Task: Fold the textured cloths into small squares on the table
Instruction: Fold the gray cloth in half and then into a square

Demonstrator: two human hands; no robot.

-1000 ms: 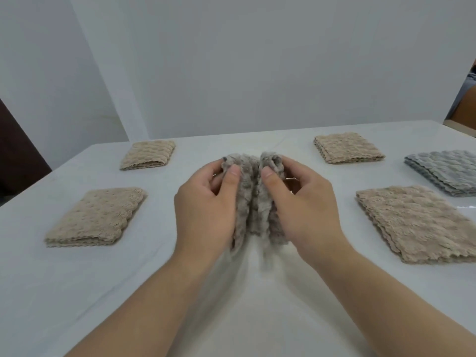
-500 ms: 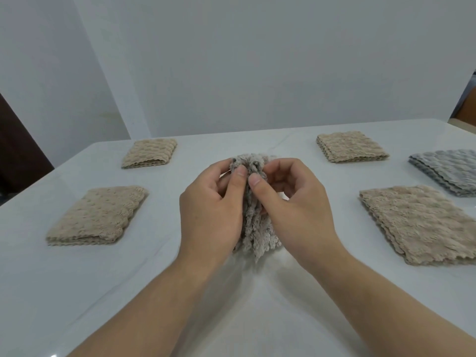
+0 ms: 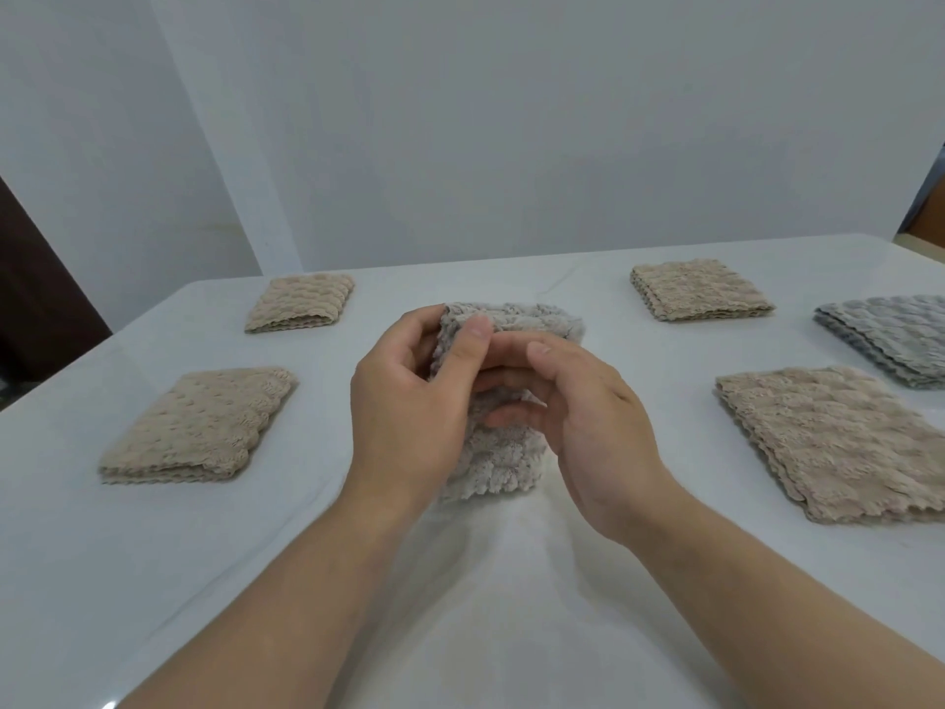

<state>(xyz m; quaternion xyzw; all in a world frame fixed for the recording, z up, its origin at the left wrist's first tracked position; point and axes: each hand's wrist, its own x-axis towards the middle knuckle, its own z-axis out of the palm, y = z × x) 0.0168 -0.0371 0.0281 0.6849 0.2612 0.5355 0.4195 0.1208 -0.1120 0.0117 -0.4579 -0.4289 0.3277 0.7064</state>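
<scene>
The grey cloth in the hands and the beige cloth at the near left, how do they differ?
Colour: the grey cloth is grey-brown, the beige cloth pale tan. Pose: the grey cloth is held upright, gripped by the left hand; the beige cloth lies flat on the table, untouched. State: the beige cloth is a neat folded stack; the grey cloth is not yet set down. Both have a bumpy textured pile.

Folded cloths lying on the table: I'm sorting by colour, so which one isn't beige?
The grey cloth at the far right edge, partly cut off by the frame; the other four lying there are beige.
</scene>
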